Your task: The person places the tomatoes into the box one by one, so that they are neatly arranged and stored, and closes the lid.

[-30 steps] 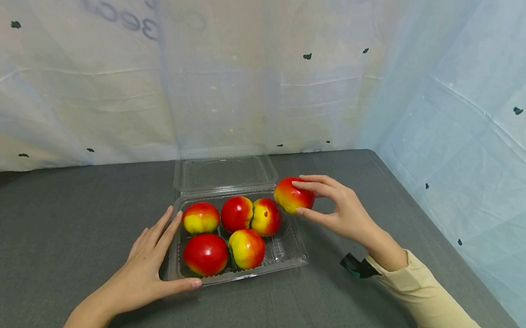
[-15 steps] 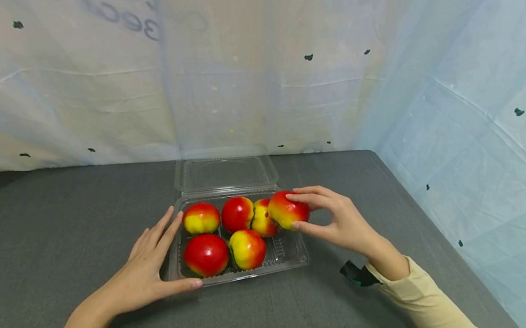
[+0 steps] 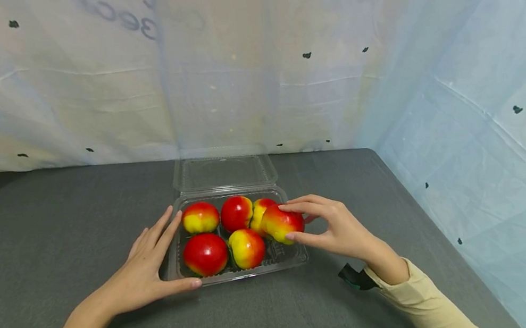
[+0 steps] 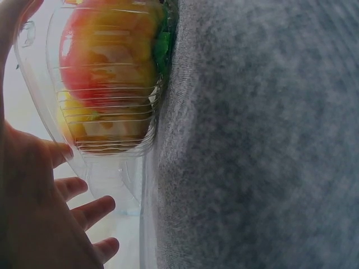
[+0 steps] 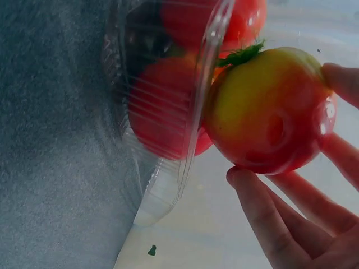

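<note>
A clear plastic clamshell box (image 3: 292,254) sits with its lid laid back, several glossy red-and-yellow fruits (image 3: 206,254) inside. My right hand (image 3: 334,226) grips another such fruit (image 3: 282,223) between thumb and fingers, over the box's right side. In the right wrist view this fruit (image 5: 269,112) is at rim height, a green leafy tuft on its side toward the box. It partly hides a fruit behind it (image 3: 259,210). My left hand (image 3: 142,278) has its fingers spread along the box's left side, the thumb at the front left corner. The exact kind of fruit is unclear.
The open lid (image 3: 224,172) lies behind the box, close to a pale sheet wall (image 3: 235,81). Another sheet (image 3: 495,134) hangs along the right side of the grey table (image 3: 57,223).
My right hand has brought its fruit left and toward me, from the box's right rear edge to above its right part. My left hand has stayed in place.
</note>
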A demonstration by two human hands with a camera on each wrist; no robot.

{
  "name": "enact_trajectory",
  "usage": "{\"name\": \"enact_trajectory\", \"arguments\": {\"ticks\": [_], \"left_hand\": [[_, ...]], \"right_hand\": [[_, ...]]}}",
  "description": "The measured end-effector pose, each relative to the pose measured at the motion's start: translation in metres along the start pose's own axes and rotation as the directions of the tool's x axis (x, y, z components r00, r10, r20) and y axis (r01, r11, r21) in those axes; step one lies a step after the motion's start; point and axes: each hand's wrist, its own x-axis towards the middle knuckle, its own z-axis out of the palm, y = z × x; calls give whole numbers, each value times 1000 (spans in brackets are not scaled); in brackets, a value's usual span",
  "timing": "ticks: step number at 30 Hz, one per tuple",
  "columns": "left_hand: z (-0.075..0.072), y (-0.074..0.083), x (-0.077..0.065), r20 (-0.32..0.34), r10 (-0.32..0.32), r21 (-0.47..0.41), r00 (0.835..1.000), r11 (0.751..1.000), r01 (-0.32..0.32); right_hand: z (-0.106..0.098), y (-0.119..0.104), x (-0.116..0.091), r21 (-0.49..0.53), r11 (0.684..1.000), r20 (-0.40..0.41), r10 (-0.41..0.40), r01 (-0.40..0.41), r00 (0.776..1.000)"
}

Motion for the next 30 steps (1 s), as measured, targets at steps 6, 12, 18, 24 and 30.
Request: {"name": "enact_trajectory", "arguments": {"ticks": [6,12,18,24,30], "left_hand": [[0,0,0,1,1,-2,1000,1000,-1],[0,0,0,4,-3,1,1000,1000,3],[0,1,0,6,-6,3,1000,1000,6],[0,1,0,1,-2,8,1000,1000,2],[0,1,0,2,1,8,1000,1000,-1]], "right_hand": [[2,-6,0,-24,1000,8,15,-15,1000],[7,-16,0,-93,994,35,69,-66,997],[13,-19,0,-142,983,24,122,-118,992],[18,-22,2,-196,963,-1,186,-182,983],[22,-27,3,-270,942,-17,199,-196,980]]}}
